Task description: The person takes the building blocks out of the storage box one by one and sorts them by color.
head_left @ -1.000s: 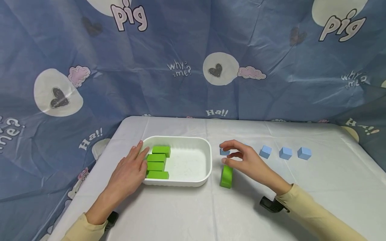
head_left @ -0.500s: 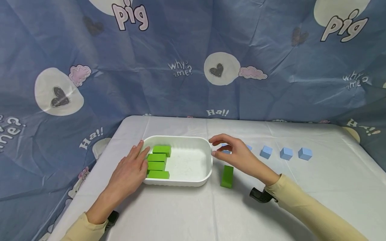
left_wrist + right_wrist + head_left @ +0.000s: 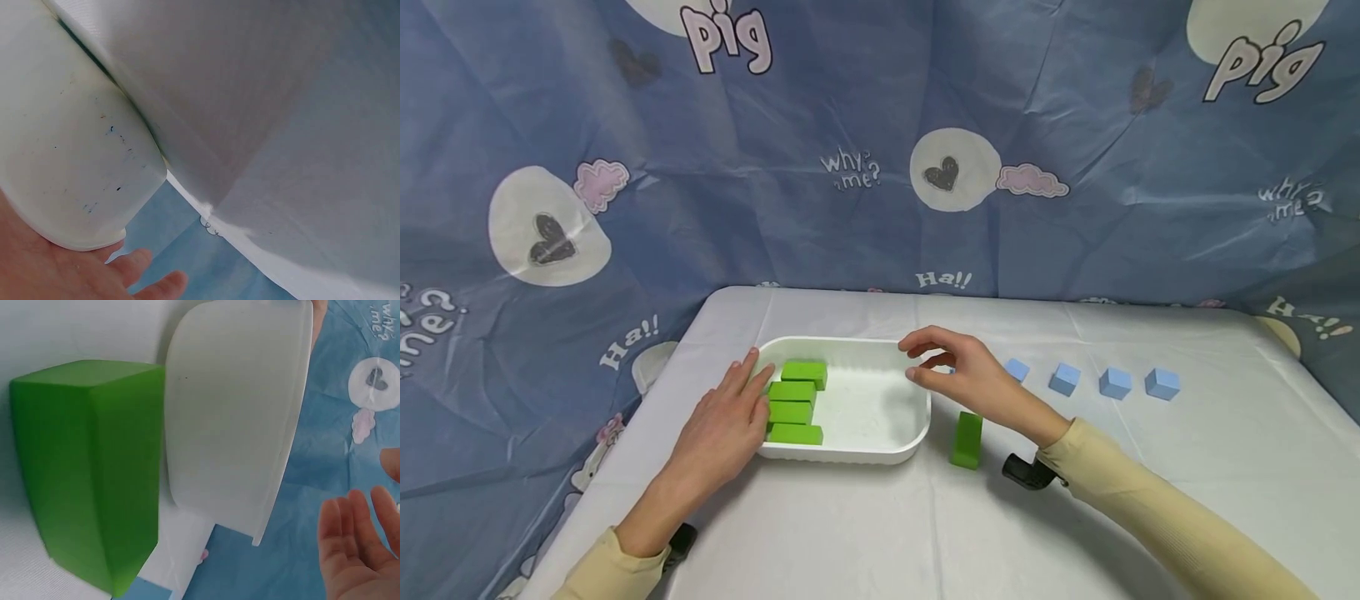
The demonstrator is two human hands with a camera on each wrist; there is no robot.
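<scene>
A white tray [image 3: 880, 457] lies on the table, with several green blocks [image 3: 796, 434] along its left side. My left hand [image 3: 721, 425] rests on the tray's left rim, fingers extended; the left wrist view shows the hand [image 3: 81, 275] against the tray's outer wall [image 3: 81, 156]. At the right rim is my right hand [image 3: 962, 375], fingers bent and thumb apart, with nothing visible between them. In the right wrist view its fingers [image 3: 350, 544] stand past the tray's wall [image 3: 237, 412]. Below that hand a lone green block [image 3: 967, 440] stands outside the tray.
Several light blue cubes [image 3: 1116, 383] form a row at the right rear of the table [image 3: 1075, 333]; one is mostly hidden behind the right hand. A blue patterned cloth [image 3: 850, 225] hangs behind the table.
My right hand has moved left, from over the leftmost blue cube to the tray's right rim. The left hand, tray, blocks and cubes have kept their places.
</scene>
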